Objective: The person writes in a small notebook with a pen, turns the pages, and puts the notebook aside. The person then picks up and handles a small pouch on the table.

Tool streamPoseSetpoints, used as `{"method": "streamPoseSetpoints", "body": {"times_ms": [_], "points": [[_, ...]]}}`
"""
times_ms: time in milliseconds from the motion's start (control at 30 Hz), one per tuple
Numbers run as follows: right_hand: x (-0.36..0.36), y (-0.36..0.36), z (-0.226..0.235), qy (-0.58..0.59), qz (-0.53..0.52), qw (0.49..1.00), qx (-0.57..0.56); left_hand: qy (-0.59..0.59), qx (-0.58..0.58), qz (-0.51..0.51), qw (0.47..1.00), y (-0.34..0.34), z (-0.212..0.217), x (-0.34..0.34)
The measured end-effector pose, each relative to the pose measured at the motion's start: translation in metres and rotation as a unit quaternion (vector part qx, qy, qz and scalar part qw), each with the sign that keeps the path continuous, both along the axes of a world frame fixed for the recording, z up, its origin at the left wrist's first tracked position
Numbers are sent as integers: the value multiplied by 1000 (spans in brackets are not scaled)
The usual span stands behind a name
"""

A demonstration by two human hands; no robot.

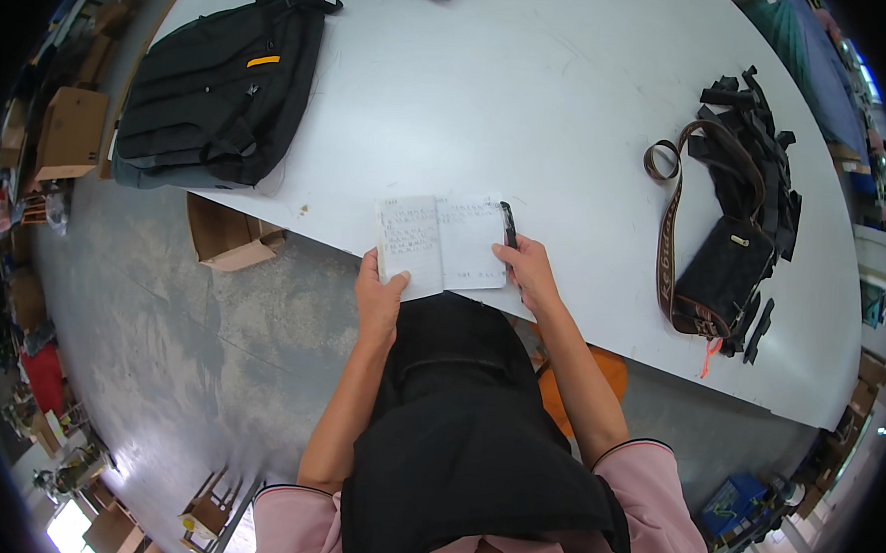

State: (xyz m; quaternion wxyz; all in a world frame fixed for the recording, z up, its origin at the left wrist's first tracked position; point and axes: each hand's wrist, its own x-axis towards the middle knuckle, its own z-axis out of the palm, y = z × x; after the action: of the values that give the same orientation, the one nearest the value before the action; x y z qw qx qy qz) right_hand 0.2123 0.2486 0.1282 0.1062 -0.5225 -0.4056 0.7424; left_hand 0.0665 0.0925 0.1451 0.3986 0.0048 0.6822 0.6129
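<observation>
A small notebook (465, 240) lies open at the near edge of the white table, with handwriting on its left page and a few lines on the right one. My left hand (378, 291) grips the lower left corner, thumb on the page. At the right edge, my right hand (530, 272) pinches the notebook, its thumb over the page. A black pen (508, 220) runs along that edge and passes under the same hand. The fingers beneath the notebook are hidden.
A black backpack (227, 95) with an orange tab lies on the table (493, 89) at left. To the right are a small dark bag (719, 276) with a patterned strap and a pile of black straps (765, 163). An open cardboard box (230, 235) stands below the table edge; an orange stool (593, 385) is beside me.
</observation>
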Motion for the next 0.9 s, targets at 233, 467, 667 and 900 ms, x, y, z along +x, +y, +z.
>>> {"method": "streamPoseSetpoints", "body": {"times_ms": [233,467,667,900], "points": [[4,5,-5,-26,36,999,-13,20,-7,-6,1000,0,-5,-3],[3,5,0,-29,41,999,-16,-6,-2,0,1000,-1,-8,-3],[4,5,-4,-29,42,999,-17,-7,-1,7,1000,-1,-10,-4],[4,5,-6,-33,45,998,-13,-2,-15,2,1000,-3,-13,-5]]}}
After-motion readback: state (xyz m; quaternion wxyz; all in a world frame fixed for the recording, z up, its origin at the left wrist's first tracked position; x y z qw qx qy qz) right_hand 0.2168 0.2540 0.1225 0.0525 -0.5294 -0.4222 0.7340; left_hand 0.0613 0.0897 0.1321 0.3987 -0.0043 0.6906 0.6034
